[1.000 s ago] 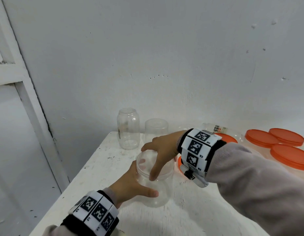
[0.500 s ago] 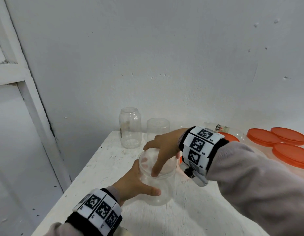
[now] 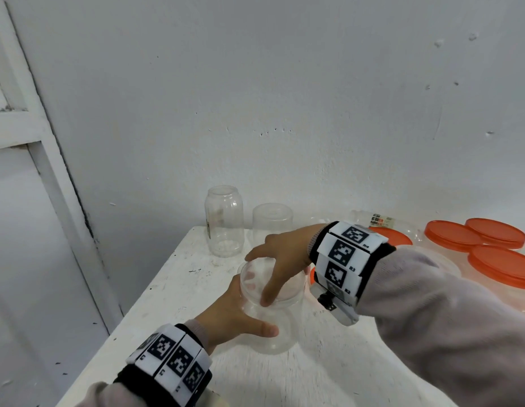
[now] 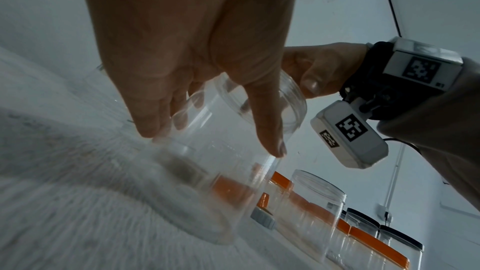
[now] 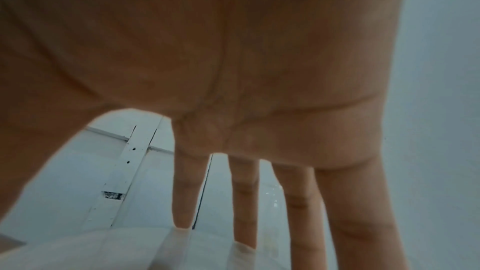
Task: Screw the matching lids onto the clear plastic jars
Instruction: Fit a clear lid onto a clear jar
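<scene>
A clear plastic jar (image 3: 274,333) stands near the middle of the white table (image 3: 173,292). A clear lid (image 3: 256,279) sits on its mouth. My left hand (image 3: 234,315) grips the jar's body from the left, thumb across the front. My right hand (image 3: 280,259) comes from above and grips the lid's rim with thumb and fingers. In the left wrist view the jar (image 4: 223,182) and lid (image 4: 288,106) show between my left fingers, with my right hand's thumb (image 4: 309,83) on the lid's edge. The right wrist view shows my right fingers (image 5: 183,196) reaching down onto the lid (image 5: 109,249).
A tall open clear jar (image 3: 224,224) and a shorter clear jar (image 3: 272,221) stand at the back by the wall. Orange-lidded jars (image 3: 452,235) crowd the right side. More jars with orange and black lids (image 4: 400,235) line the table. The table's left edge (image 3: 129,315) is close.
Both hands keep the same hold on the jar and the lid. Any turning of the lid is too small to tell.
</scene>
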`<action>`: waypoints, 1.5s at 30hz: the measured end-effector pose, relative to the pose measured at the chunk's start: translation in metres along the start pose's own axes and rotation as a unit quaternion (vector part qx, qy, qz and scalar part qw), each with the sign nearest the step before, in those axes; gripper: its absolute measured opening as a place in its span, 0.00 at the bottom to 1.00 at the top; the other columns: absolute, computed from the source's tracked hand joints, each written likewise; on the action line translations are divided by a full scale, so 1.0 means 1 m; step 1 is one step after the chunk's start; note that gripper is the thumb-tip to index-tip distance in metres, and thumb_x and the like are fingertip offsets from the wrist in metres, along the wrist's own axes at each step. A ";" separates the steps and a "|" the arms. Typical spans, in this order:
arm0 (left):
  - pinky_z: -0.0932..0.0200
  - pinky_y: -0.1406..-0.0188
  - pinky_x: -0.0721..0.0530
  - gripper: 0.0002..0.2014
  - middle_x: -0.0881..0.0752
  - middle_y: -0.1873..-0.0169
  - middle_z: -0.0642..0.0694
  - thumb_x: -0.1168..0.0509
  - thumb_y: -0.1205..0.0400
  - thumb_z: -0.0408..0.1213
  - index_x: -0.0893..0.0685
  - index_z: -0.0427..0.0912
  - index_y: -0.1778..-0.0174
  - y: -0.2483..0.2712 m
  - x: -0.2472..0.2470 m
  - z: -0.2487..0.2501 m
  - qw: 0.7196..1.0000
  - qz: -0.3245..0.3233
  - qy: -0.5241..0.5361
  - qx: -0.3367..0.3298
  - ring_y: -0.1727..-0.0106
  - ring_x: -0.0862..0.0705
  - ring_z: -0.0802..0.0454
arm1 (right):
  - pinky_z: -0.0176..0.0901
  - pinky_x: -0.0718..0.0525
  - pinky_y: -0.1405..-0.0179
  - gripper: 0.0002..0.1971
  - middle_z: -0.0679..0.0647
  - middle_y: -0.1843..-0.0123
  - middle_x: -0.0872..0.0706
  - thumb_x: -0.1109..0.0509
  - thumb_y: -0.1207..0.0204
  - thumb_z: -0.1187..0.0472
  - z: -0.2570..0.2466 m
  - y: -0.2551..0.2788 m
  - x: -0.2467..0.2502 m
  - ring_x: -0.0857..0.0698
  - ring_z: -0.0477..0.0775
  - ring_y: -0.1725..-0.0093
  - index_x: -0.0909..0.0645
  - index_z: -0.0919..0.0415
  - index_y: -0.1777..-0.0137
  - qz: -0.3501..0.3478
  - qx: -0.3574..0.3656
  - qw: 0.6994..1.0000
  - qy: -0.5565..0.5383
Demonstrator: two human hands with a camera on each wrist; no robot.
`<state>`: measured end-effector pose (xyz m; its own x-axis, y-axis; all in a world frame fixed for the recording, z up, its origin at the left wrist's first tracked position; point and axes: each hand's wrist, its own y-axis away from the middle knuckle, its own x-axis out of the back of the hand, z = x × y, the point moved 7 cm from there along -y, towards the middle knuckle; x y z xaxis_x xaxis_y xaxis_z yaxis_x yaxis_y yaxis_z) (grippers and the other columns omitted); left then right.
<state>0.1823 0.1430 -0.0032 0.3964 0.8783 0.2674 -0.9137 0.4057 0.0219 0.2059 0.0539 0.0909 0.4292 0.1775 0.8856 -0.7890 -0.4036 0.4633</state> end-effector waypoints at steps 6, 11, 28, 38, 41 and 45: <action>0.80 0.61 0.21 0.42 0.20 0.44 0.67 0.16 0.38 0.33 0.32 0.68 0.37 -0.002 0.001 -0.001 1.000 0.002 0.001 0.005 0.47 0.20 0.75 | 0.54 0.24 0.37 0.51 0.45 0.26 0.28 0.30 0.43 0.22 0.007 -0.003 0.000 0.23 0.52 0.35 0.41 0.41 0.20 0.023 -0.031 0.999 0.033; 0.85 0.65 0.25 0.40 0.25 0.45 0.69 0.17 0.36 0.34 0.34 0.68 0.41 -0.002 0.001 -0.001 1.000 0.006 -0.014 0.010 0.51 0.24 0.84 | 0.61 0.28 0.29 0.51 0.42 0.21 0.39 0.19 0.41 0.39 -0.003 -0.006 -0.003 0.37 0.55 0.21 0.47 0.27 0.21 -0.011 0.029 0.999 0.013; 0.55 0.32 0.21 0.52 0.25 0.30 0.59 0.16 0.39 0.34 0.39 0.61 0.24 0.004 0.001 0.001 1.000 0.003 -0.018 0.017 0.29 0.26 0.59 | 0.55 0.22 0.40 0.45 0.44 0.38 0.29 0.33 0.43 0.22 0.006 -0.007 -0.015 0.28 0.53 0.36 0.40 0.30 0.24 0.123 0.019 0.992 -0.007; 0.72 0.36 0.28 0.53 0.28 0.32 0.66 0.14 0.47 0.47 0.39 0.68 0.31 0.012 0.019 -0.011 0.996 -0.017 -0.077 0.050 0.32 0.29 0.69 | 0.42 0.28 0.35 0.32 0.48 0.30 0.25 0.32 0.27 0.34 0.046 -0.033 0.022 0.25 0.45 0.40 0.29 0.45 0.25 0.191 0.028 0.971 -0.141; 0.80 0.47 0.26 0.52 0.27 0.33 0.67 0.14 0.46 0.46 0.38 0.67 0.30 0.020 0.032 -0.014 0.993 -0.017 -0.104 0.060 0.33 0.28 0.72 | 0.47 0.27 0.33 0.29 0.51 0.28 0.27 0.32 0.24 0.40 0.065 -0.050 0.037 0.27 0.53 0.31 0.29 0.49 0.25 0.253 -0.016 0.959 -0.126; 0.82 0.51 0.26 0.50 0.25 0.36 0.63 0.15 0.48 0.47 0.35 0.68 0.33 0.031 0.059 -0.014 0.988 0.009 -0.137 0.075 0.35 0.25 0.71 | 0.56 0.27 0.32 0.33 0.56 0.25 0.31 0.33 0.23 0.41 0.082 -0.075 0.046 0.34 0.60 0.26 0.35 0.52 0.21 0.286 -0.077 0.947 -0.124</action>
<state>0.1785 0.2113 -0.0005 0.3593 0.7750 0.5198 -0.9317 0.3299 0.1521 0.3207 0.0183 0.0938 -0.0134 -0.2538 0.9672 -0.9703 -0.2303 -0.0738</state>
